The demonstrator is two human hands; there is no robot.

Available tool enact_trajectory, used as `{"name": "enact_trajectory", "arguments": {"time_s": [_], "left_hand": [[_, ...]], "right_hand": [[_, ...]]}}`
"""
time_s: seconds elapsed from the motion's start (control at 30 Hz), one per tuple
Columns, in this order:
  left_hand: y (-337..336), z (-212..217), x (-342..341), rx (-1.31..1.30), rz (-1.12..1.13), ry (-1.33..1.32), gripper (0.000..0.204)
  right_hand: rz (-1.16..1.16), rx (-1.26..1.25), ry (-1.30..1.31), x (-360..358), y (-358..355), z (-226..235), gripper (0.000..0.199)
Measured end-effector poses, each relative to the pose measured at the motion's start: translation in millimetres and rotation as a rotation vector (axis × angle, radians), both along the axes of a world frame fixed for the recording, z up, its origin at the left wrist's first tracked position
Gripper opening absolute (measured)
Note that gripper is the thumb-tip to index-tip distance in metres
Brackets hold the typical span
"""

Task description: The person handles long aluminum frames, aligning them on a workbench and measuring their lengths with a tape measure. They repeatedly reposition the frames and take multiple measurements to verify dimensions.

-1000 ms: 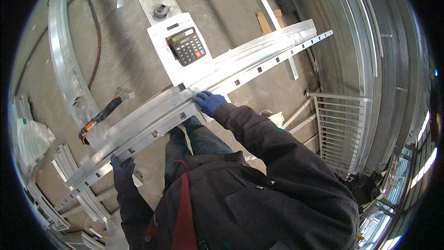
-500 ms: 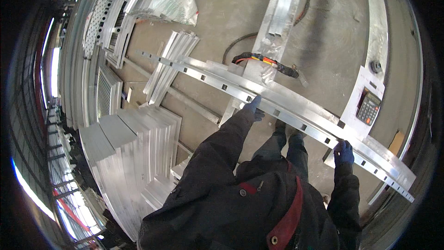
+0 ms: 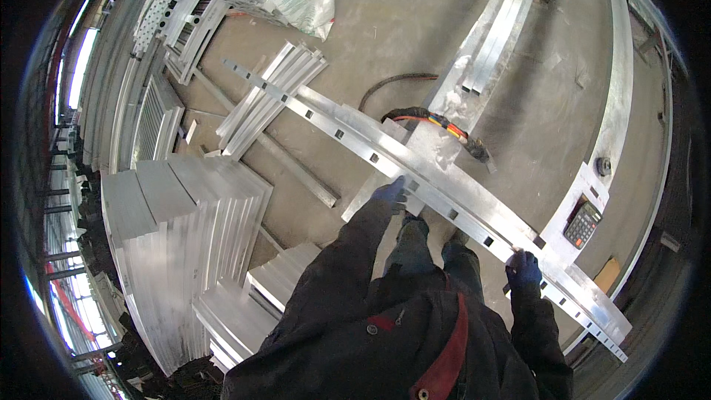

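Observation:
A long aluminium bar with a row of square holes (image 3: 355,147) runs slantwise across the view in front of me. My left hand (image 3: 390,192), in a dark blue glove, grips its near edge around the middle. Further right, my right hand (image 3: 523,270), gloved alike, has its bent fingers around the same edge; their tips are partly hidden. Close along the bar's far side lies a wider, smooth aluminium profile (image 3: 481,198). Both pieces rest across a long metal beam (image 3: 435,145) and reach the right-hand beam.
A black-wrapped cable bundle (image 3: 437,124) lies on the beam just beyond the profile. A calculator (image 3: 583,224) sits on a white sheet (image 3: 570,241) at right. Stacked aluminium profiles (image 3: 200,230) stand at left, with loose lengths (image 3: 270,96) and a plastic bag (image 3: 304,0) behind.
The whole view has shifted and turned slightly, so the calculator and beams sit differently in it. Both hands stay on the bar at about the same spots.

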State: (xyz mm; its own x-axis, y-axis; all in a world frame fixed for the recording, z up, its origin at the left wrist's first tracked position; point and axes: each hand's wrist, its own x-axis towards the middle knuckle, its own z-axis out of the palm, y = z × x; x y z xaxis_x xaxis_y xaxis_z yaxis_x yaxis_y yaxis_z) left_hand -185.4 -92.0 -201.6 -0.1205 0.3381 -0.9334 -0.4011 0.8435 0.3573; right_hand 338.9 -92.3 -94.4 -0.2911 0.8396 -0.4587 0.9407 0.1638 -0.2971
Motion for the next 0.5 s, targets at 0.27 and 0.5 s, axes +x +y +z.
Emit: {"name": "enact_trajectory", "arguments": {"time_s": [0.27,0.5], "left_hand": [[15,-38,-199,0.174,0.437,0.232,0.058],[85,-40,-289,0.431,0.64,0.146,0.069]], "right_hand": [[-0.026,0.081,-0.026,-77,11,-8,0.048],[-0.141,-0.031,-0.176,-112,17,-22,0.054]]}}
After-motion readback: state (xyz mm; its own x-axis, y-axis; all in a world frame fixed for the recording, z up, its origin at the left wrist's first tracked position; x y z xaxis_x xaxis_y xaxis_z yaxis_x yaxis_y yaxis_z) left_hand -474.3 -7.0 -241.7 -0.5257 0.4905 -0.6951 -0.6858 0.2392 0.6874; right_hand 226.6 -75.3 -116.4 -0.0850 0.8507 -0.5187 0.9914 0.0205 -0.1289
